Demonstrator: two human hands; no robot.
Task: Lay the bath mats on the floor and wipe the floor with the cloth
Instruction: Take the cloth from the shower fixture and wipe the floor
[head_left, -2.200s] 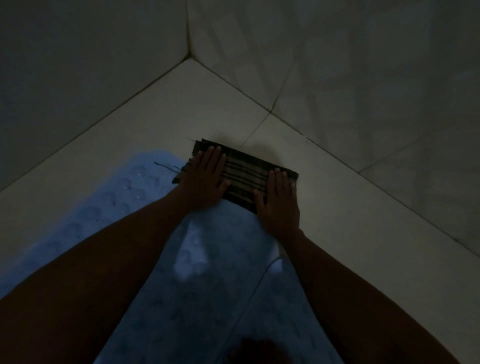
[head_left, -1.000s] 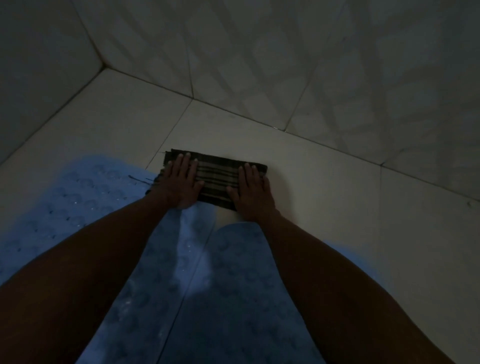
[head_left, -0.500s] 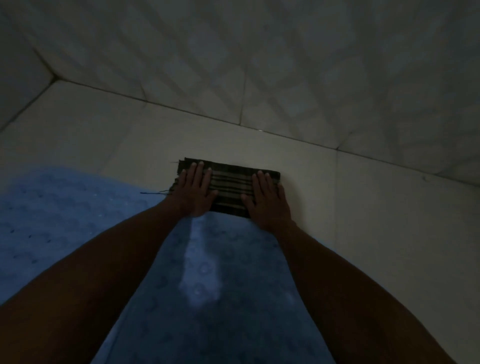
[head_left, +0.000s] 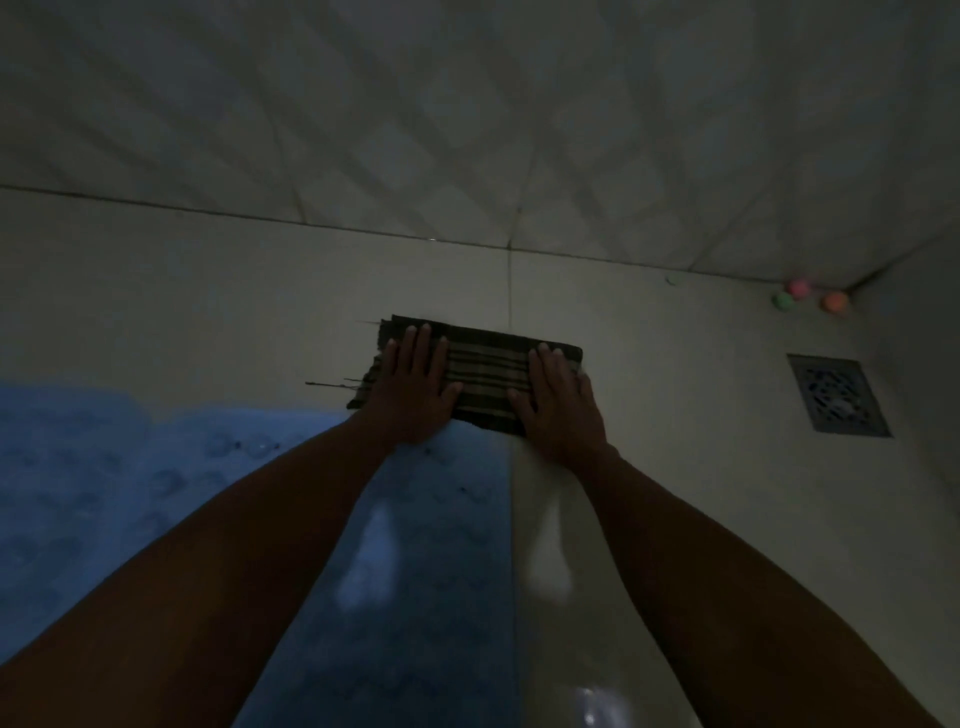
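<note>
Head view, dim light. Both hands flat on the cloth (head_left: 485, 375), fingers straight and together, palms pressing down, nothing gripped. Left hand (head_left: 415, 387) covers the cloth's left end, right hand (head_left: 558, 397) covers its right end; striped middle of the cloth shows between them. Cloth is dark, folded into a rectangle, loose threads sticking out at its left edge. It lies on the tiled floor (head_left: 208, 291), near the far wall (head_left: 467, 114), long side roughly parallel to the wall line. Cloth's near edge touches or slightly overlaps the far edge of the blue bath mat (head_left: 104, 467); cannot tell which. Mat lies flat on the floor, covers the left and centre near area, under the left forearm; its right edge runs along a floor grout line. Square metal floor drain (head_left: 839, 395) at right, well apart from the cloth. Three small coloured balls (head_left: 800, 288) in the far right corner where floor meets walls. Wet glare on the floor between the forearms.
</note>
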